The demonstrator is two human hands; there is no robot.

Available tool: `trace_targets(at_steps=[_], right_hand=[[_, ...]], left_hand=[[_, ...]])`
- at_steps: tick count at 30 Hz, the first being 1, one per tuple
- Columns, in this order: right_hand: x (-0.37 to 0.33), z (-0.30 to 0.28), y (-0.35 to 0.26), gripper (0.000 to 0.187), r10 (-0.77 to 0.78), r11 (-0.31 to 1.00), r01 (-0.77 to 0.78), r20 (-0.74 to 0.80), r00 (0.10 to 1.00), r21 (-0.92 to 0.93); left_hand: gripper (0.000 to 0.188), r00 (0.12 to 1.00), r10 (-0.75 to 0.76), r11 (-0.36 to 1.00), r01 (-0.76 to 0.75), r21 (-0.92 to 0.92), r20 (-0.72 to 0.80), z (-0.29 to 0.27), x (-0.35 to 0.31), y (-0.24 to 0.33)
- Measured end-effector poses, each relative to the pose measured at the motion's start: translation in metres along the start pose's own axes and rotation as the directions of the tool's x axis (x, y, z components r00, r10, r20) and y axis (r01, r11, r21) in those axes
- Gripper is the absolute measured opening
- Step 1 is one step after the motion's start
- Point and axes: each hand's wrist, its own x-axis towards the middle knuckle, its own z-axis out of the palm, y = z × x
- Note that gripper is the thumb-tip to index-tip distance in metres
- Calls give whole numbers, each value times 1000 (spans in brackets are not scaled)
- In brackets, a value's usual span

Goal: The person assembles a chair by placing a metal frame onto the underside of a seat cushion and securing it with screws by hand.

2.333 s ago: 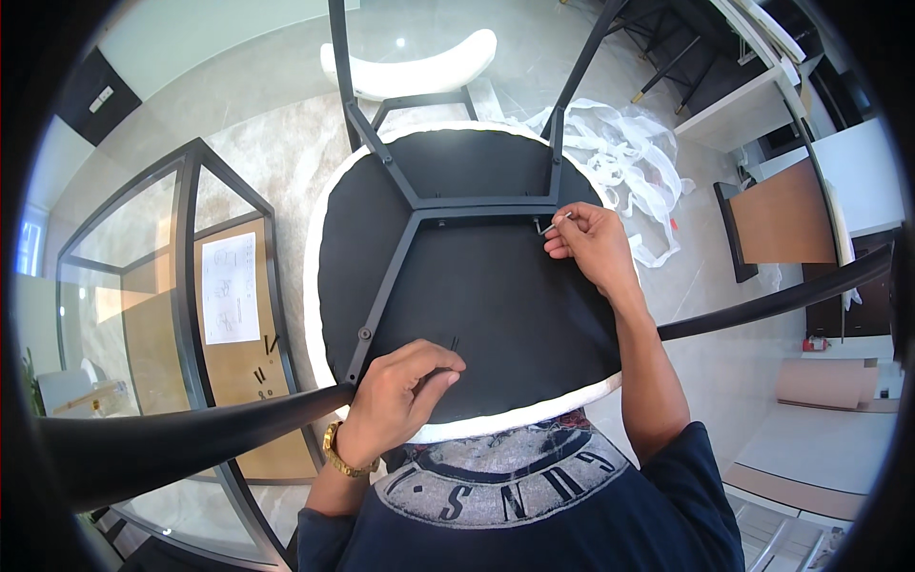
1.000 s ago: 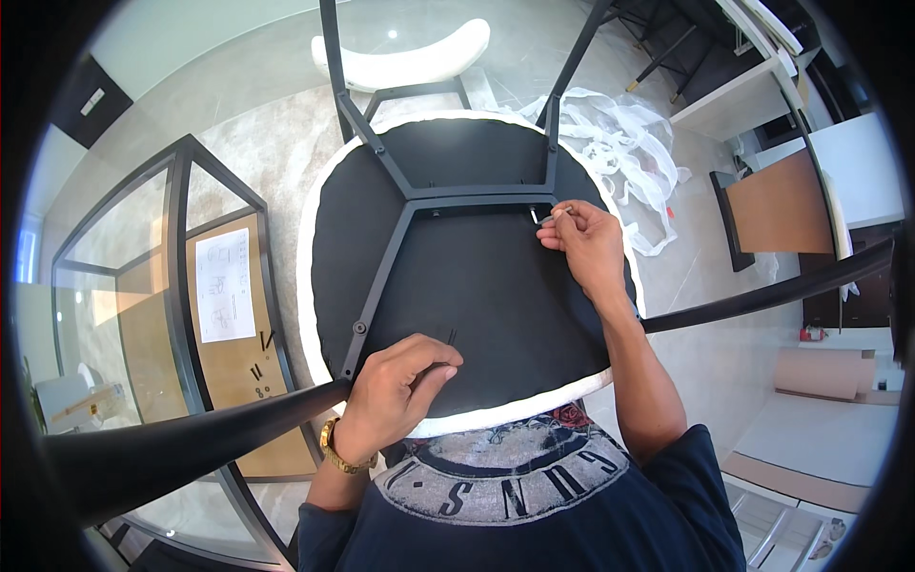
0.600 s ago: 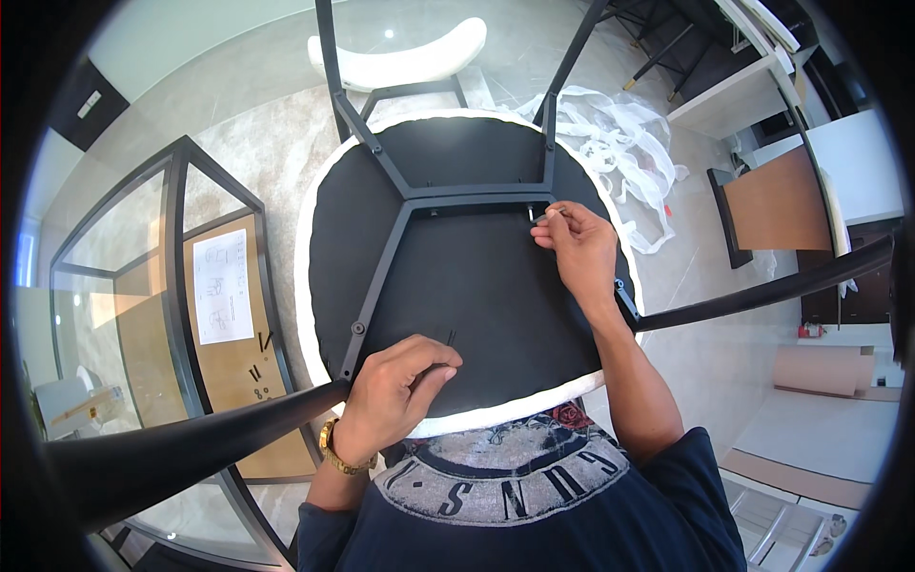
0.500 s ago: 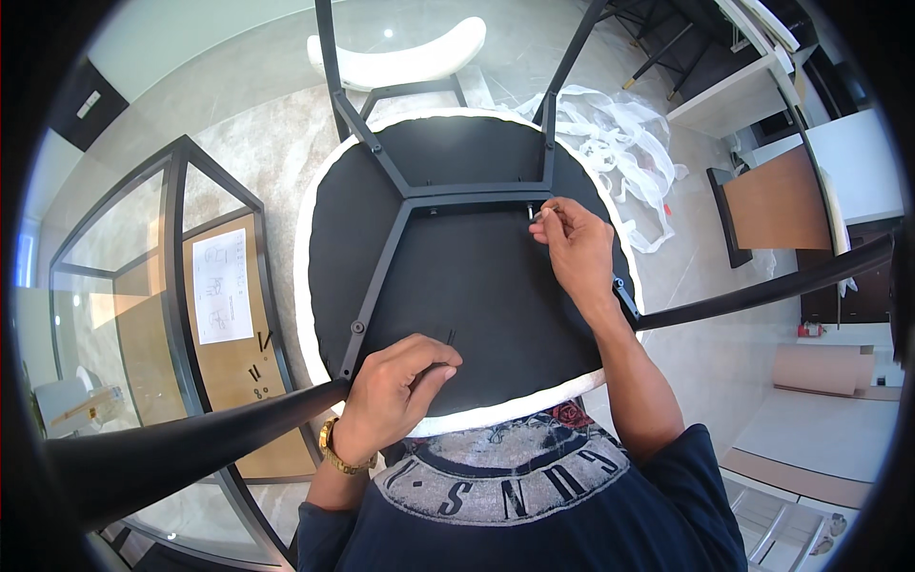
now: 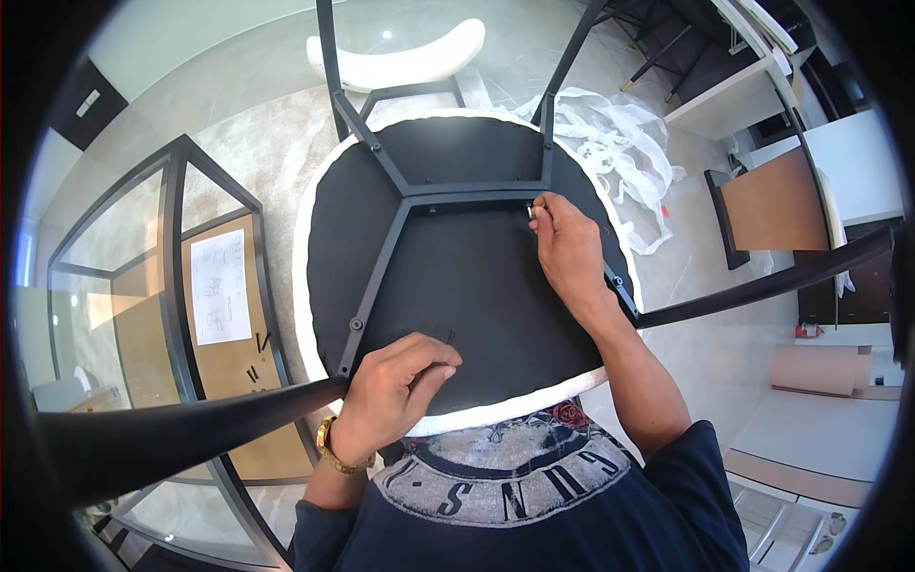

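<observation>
An upside-down chair lies before me, its round seat [image 5: 457, 286] black underneath with a white padded rim. Black metal leg frames [image 5: 379, 257] run across it, two of their bars meeting side by side. My right hand [image 5: 569, 243] is closed at the right end of this crossbar, pinching a small silvery metal piece [image 5: 530, 213] against it; the fingers partly hide the piece. Near the seat's front left edge rests my left hand [image 5: 396, 386], fingers curled and thumb close to the fingertips. Whether something small is inside it is hidden. Thin dark marks show just beyond its fingers.
At left stands a black-framed glass table [image 5: 176, 276] with a paper sheet [image 5: 219, 286] and dark bolts [image 5: 262, 341] on a brown board. Beyond the seat lie a white curved cushion [image 5: 400, 62] and crumpled plastic wrap [image 5: 624, 153]. Chair legs [image 5: 762, 283] stick out sideways.
My right hand has shifted slightly up and left, its fingers turning around the metal piece at the crossbar. My left hand stays where it was.
</observation>
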Motion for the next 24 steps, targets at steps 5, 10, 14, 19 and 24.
trace_targets(at_steps=[5, 10, 14, 19, 24], right_hand=[[-1, 4, 10, 14, -123, 989, 123, 0, 992, -85], [-1, 8, 9, 16, -140, 988, 140, 10, 990, -72], [3, 9, 10, 13, -145, 984, 149, 50, 988, -98], [18, -11, 15, 13, -116, 992, 101, 220, 969, 76], [57, -10, 25, 58, -51, 861, -36, 156, 986, 508]], left_hand=[[9, 1000, 9, 1000, -9, 10, -1, 3, 3, 0], [10, 1000, -31, 999, 31, 23, 6, 9, 5, 3], [10, 999, -26, 998, 24, 51, 40, 10, 7, 0], [9, 990, 113, 994, -113, -10, 88, -1, 0, 10], [11, 868, 495, 823, -457, -337, 30, -62, -61, 26]])
